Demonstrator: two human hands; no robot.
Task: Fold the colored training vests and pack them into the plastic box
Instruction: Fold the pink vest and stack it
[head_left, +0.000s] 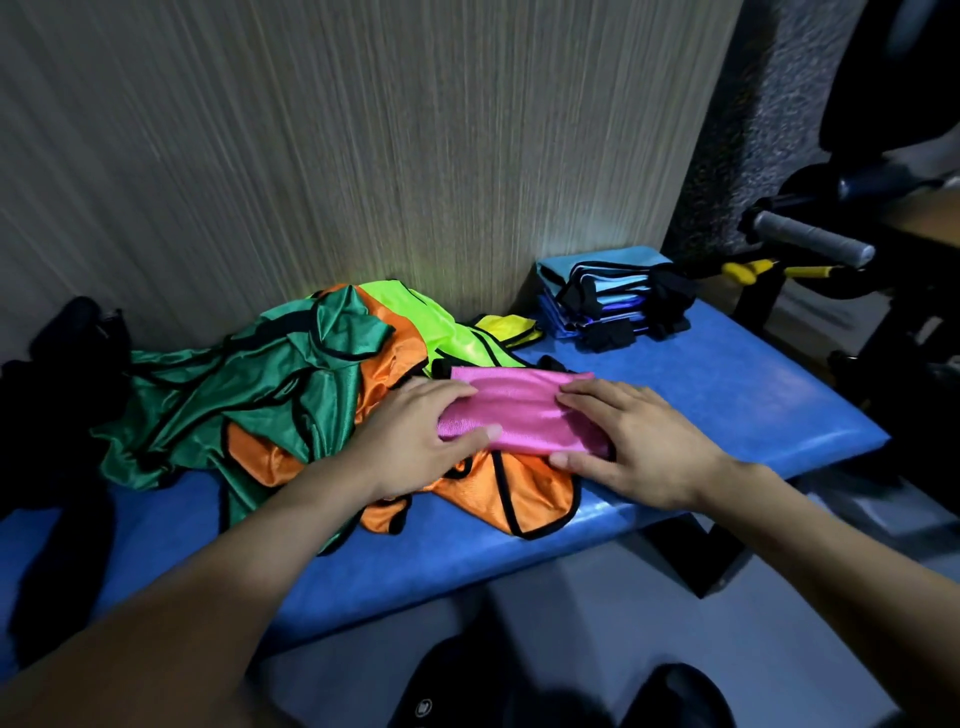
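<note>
At frame centre, the left hand (415, 441) and right hand (639, 447) pinch the folded pink vest (519, 410) between thumbs and fingers, atop the orange vest (530, 493) on the blue counter (727, 395). Folded blue vests (602, 296) are stacked upper right.

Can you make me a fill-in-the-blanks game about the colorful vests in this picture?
1. Both hands hold a folded vest that is ____.
2. It lies on top of an ____ vest.
3. The bench is colored ____.
4. The neat stack of folded vests sits at the bench's ____ end.

Missing words: pink; orange; blue; right
</note>
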